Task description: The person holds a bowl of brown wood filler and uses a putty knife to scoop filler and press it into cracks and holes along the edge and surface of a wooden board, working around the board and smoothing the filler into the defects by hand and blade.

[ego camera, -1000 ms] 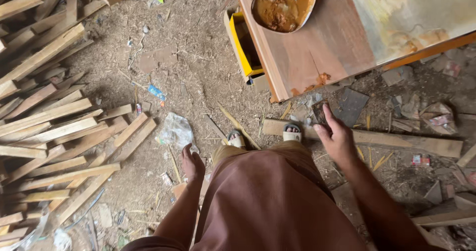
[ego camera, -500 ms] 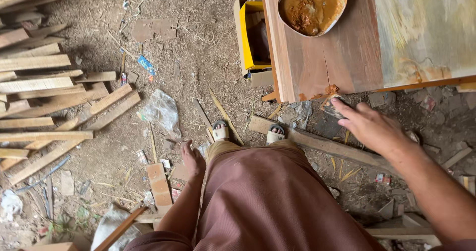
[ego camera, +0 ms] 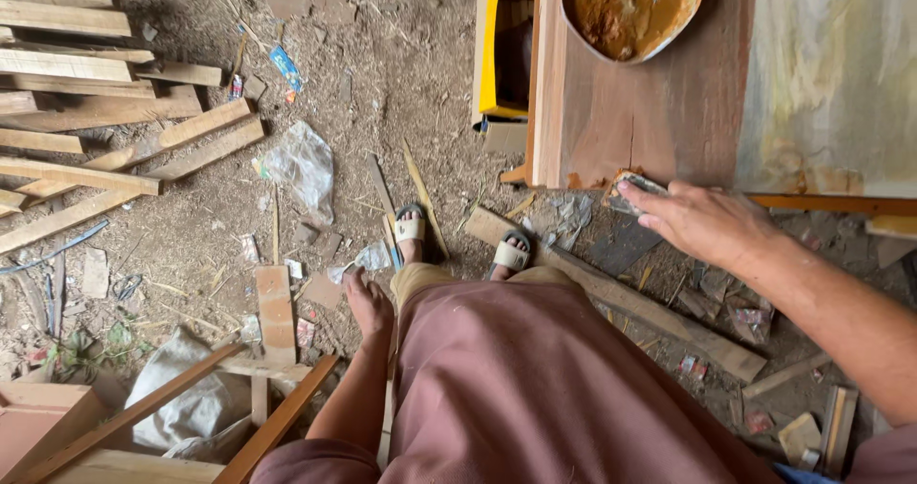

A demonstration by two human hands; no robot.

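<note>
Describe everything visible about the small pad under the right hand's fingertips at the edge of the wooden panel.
The pad is a small, flat, worn piece, greyish with brown smears, perhaps sandpaper or a scrap of cloth; its material cannot be told for sure. It lies at the near edge of the reddish-brown wooden panel, close to its corner. The right hand covers most of it, fingertips pressing on top, so only its left end shows.

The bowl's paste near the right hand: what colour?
Brownish-orange paste, clearest in the head view.

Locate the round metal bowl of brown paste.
In the head view the round metal bowl of brown paste sits at top centre-right on the reddish-brown wooden board, right of the yellow box, beyond the right hand.
</note>
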